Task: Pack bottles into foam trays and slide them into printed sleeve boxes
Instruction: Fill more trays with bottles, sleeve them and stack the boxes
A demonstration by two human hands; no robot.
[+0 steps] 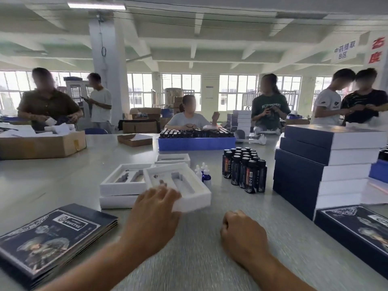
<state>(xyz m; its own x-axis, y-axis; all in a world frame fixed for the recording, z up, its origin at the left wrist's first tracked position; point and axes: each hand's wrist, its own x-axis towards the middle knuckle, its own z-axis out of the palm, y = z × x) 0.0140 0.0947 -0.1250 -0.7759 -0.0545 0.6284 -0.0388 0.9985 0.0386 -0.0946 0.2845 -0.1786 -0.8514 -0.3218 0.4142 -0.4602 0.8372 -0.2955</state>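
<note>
Right hand (241, 232): curled in a fist on the grey bench (199, 259), grip holding nothing
Left hand (155, 208): grip pinching the near edge of the white foam tray (184, 185)
Dark glass bottles (244, 170): upright cluster right of the tray

Head-worn wide-angle view
Looking forward and down across the table (195, 244), sitting close above both forearms.

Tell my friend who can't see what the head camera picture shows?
A person's left hand grips the near edge of an empty white foam tray on a grey table, while the right hand rests in a fist. Dark bottles stand right of it, beside stacked boxes.
</note>
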